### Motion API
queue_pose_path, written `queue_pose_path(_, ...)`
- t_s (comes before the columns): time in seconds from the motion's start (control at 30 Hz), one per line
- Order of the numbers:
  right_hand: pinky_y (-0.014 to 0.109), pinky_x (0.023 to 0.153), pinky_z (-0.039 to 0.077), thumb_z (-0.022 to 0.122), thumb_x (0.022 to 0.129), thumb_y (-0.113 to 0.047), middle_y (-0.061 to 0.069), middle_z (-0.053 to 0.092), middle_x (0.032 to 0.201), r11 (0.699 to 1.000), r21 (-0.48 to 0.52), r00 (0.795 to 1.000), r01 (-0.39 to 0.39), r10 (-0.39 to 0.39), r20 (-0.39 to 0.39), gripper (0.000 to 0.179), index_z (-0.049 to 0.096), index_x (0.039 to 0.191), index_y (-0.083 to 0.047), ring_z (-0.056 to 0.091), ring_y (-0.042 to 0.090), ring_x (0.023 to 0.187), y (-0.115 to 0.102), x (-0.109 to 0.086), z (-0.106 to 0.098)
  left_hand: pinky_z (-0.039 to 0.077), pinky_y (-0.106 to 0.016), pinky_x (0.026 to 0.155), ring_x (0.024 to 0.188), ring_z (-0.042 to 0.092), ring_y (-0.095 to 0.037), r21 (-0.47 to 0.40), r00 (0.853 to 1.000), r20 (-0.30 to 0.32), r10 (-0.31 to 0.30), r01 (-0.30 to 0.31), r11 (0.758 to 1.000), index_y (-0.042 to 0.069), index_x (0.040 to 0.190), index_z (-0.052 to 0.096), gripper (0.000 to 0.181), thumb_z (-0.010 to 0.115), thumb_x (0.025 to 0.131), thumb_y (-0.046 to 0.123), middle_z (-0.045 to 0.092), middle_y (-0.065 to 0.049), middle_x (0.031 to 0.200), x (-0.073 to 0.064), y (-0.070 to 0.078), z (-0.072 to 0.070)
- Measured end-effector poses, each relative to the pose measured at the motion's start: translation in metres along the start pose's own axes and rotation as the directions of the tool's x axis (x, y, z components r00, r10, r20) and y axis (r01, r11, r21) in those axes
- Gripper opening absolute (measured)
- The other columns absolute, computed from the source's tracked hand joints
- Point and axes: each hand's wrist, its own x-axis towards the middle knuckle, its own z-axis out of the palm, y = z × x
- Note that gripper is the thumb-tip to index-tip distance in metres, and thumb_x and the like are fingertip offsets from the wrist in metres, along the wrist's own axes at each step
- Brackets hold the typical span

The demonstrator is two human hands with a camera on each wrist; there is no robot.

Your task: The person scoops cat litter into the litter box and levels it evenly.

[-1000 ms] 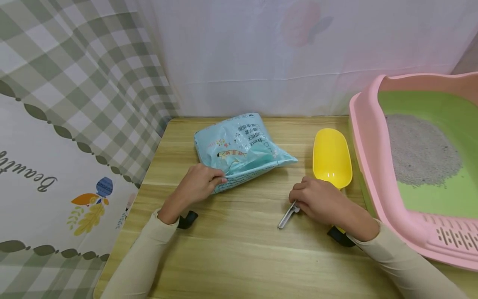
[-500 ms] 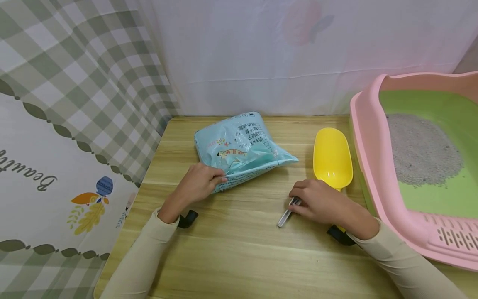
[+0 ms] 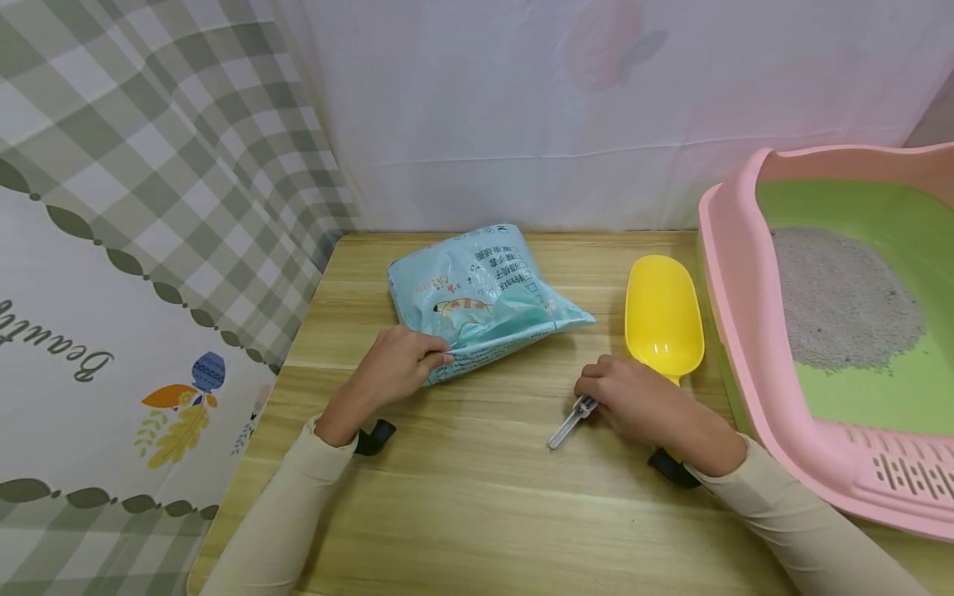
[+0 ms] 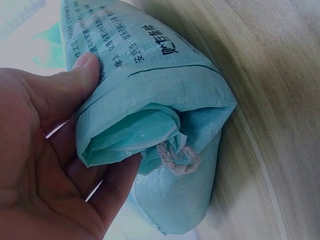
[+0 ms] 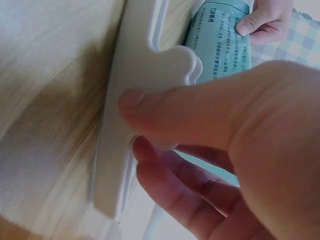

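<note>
My left hand (image 3: pixel 398 364) pinches the rolled-down top edge of a light-blue printed bag (image 3: pixel 477 281), thumb above and fingers beneath. The left wrist view shows the bag's folded mouth (image 4: pixel 135 130) with a loop of grey cord (image 4: pixel 179 159) sticking out. My right hand (image 3: pixel 641 401) holds a white plastic bag clip (image 3: pixel 570 424) just above the table, to the right of the bag and apart from it. Close up, the bag clip (image 5: pixel 112 120) is a long bar with a rounded tab, pinched between thumb and fingers. The hand covers part of it.
A yellow scoop (image 3: pixel 663 314) lies beyond my right hand, its handle partly hidden under the wrist. At the right stands a pink-rimmed litter box (image 3: pixel 753 331) with a green inside and grey litter (image 3: pixel 845 302). Curtains hang behind and at the left of the wooden table (image 3: pixel 477 513).
My right hand has shifted slightly, and the bag clip has turned in its fingers, its free end moving a little left. The left hand and the bag have stayed put.
</note>
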Motion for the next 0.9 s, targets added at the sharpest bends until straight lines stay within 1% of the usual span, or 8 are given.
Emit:
queue_pose_path(0.13,0.034,0.069,0.055,0.092,0.089,-0.007,-0.006,0.066,0.085,0.999,-0.045,1.0,-0.01,0.009,-0.022,0.016,0.078,0.096,-0.014,0.059,0.015,0.078,-0.002,0.003,-0.004,0.042,-0.032,0.059,0.056,0.044,-0.005,0.001,1.0,0.005,-0.003,0.003,1.0,0.011,0.095,0.086,0.011,0.081,0.101,0.018,0.057,0.011,0.063,0.0,0.0,0.0)
queue_pose_path(0.23,0.033,0.067,0.055,0.093,0.089,-0.011,-0.004,0.066,0.086,0.998,-0.063,0.999,-0.022,0.018,-0.05,0.017,0.079,0.099,-0.012,0.058,0.016,0.078,-0.004,0.006,-0.008,0.04,-0.032,0.059,0.056,0.042,-0.005,0.001,1.0,0.009,-0.005,0.005,1.0,0.012,0.093,0.085,0.012,0.08,0.102,0.018,0.05,0.012,0.06,0.0,0.0,0.0)
queue_pose_path(0.4,0.034,0.063,0.053,0.09,0.089,-0.012,0.001,0.069,0.089,0.995,-0.096,0.989,-0.016,0.001,-0.151,0.018,0.079,0.103,-0.009,0.057,0.019,0.078,-0.007,0.015,-0.018,0.04,-0.032,0.059,0.056,0.042,-0.005,0.003,1.0,0.01,-0.006,0.006,1.0,0.012,0.092,0.084,0.013,0.08,0.102,0.018,0.049,0.013,0.059,0.0,-0.001,0.0)
queue_pose_path(0.5,0.034,0.062,0.054,0.089,0.09,-0.015,0.003,0.073,0.091,0.992,-0.126,0.972,-0.009,-0.021,-0.233,0.017,0.079,0.102,-0.008,0.059,0.021,0.078,-0.009,0.022,-0.022,0.042,-0.032,0.059,0.056,0.044,-0.005,0.001,1.0,0.011,-0.008,0.008,1.0,0.012,0.093,0.085,0.012,0.08,0.102,0.018,0.053,0.012,0.061,0.0,-0.001,0.001)
queue_pose_path(0.63,0.034,0.06,0.053,0.09,0.092,-0.017,0.005,0.075,0.092,0.985,-0.173,0.941,-0.01,-0.049,-0.334,0.018,0.079,0.102,-0.007,0.059,0.024,0.079,-0.013,0.034,-0.027,0.043,-0.032,0.06,0.057,0.046,-0.005,0.0,1.0,0.007,-0.01,0.01,1.0,0.012,0.095,0.086,0.011,0.08,0.102,0.018,0.058,0.011,0.063,0.0,-0.001,0.001)
queue_pose_path(0.7,0.033,0.059,0.052,0.09,0.092,-0.015,0.006,0.073,0.09,0.98,-0.199,0.926,-0.01,-0.067,-0.373,0.017,0.078,0.101,-0.006,0.057,0.025,0.078,-0.016,0.039,-0.03,0.043,-0.032,0.06,0.057,0.045,-0.005,0.0,1.0,0.007,-0.009,0.009,1.0,0.012,0.094,0.086,0.011,0.08,0.102,0.018,0.057,0.011,0.062,0.001,-0.001,0.001)
queue_pose_path(0.8,0.032,0.059,0.052,0.09,0.091,-0.009,0.009,0.072,0.088,0.973,-0.231,0.906,0.006,-0.103,-0.411,0.016,0.078,0.1,-0.003,0.056,0.026,0.078,-0.018,0.048,-0.031,0.041,-0.032,0.059,0.056,0.043,-0.005,-0.001,1.0,0.008,-0.006,0.006,1.0,0.013,0.092,0.085,0.012,0.08,0.102,0.018,0.051,0.012,0.06,0.001,-0.001,0.001)
queue_pose_path(0.9,0.031,0.061,0.051,0.089,0.089,-0.004,0.01,0.072,0.086,0.965,-0.262,0.896,0.031,-0.143,-0.421,0.014,0.078,0.098,-0.001,0.056,0.027,0.078,-0.018,0.055,-0.032,0.041,-0.032,0.059,0.055,0.042,-0.004,0.0,1.0,0.01,-0.004,0.004,1.0,0.013,0.09,0.084,0.013,0.08,0.102,0.018,0.048,0.013,0.058,0.001,-0.002,0.001)
